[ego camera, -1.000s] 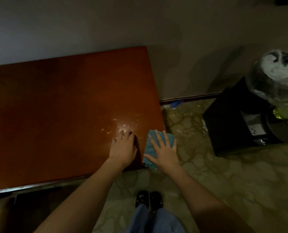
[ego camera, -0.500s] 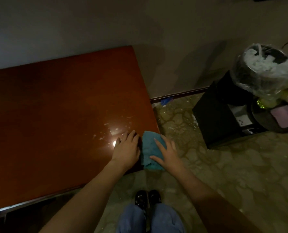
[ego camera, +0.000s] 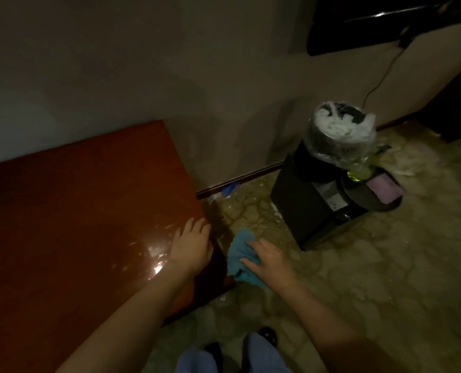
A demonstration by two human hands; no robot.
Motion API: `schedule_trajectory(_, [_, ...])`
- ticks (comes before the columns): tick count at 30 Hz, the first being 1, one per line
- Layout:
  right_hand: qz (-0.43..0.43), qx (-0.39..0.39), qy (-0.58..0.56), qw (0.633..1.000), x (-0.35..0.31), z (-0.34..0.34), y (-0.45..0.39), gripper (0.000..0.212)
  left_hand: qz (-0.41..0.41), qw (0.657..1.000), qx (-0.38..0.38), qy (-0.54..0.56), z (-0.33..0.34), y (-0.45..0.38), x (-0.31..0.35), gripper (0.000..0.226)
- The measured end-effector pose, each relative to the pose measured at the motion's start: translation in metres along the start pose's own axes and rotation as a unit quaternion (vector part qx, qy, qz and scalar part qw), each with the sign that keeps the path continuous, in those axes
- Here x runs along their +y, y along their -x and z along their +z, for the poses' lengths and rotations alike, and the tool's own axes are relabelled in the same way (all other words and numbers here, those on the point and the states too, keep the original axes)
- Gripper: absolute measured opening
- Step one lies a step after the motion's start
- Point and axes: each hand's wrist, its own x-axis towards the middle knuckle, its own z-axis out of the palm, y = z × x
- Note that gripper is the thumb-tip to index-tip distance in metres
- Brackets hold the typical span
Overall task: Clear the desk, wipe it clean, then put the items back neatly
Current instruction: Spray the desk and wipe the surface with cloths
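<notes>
Resting flat with fingers straight, the left hand [ego camera: 190,247] presses the table [ego camera: 76,211]; the right hand [ego camera: 269,261] grips a blue cloth [ego camera: 238,249] beyond its edge.

Bare forearms, light blue trousers [ego camera: 197,362], black shoes [ego camera: 267,335].

The desk [ego camera: 84,211] is a glossy reddish-brown wooden top, set against the wall, with pale specks and a bright glare patch near its corner at 3 o'clock. The cloth [ego camera: 238,251], a crumpled teal rag (soft, towel-like), is just off that corner at 3 o'clock, held above the floor.
</notes>
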Motion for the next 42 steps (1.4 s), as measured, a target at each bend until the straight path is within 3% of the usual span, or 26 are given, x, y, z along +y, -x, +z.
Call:
schedule_trajectory(6, [0.085, 0.159, -0.027, 0.983, 0.086, -0.070, 0.026, 0.051, 0.083, 0.995, 0.001, -0.057, -0.020, -0.056, 0.104, 0.050])
schedule_trajectory(13, [0.107, 0.257, -0.040, 0.960, 0.204, -0.137, 0.057, 0.036, 0.148, 0.985, -0.034, -0.085, -0.020, -0.120, 0.239, 0.050])
schedule_trajectory(21, [0.143, 0.230, -0.005, 0.963, 0.308, -0.200, 0.059, 0.040, 0.173, 0.980, -0.044, -0.092, -0.017, -0.184, 0.346, 0.049])
schedule_trajectory(29, [0.200, 0.201, -0.077, 0.956, 0.376, -0.211, -0.006, 0.040, 0.153, 0.980, -0.070, -0.109, 0.002, -0.273, 0.368, 0.047])
schedule_trajectory(42, [0.277, 0.162, -0.089, 0.943, 0.492, -0.207, -0.089, 0.042, 0.187, 0.954, -0.159, -0.173, 0.067, -0.409, 0.407, 0.048])
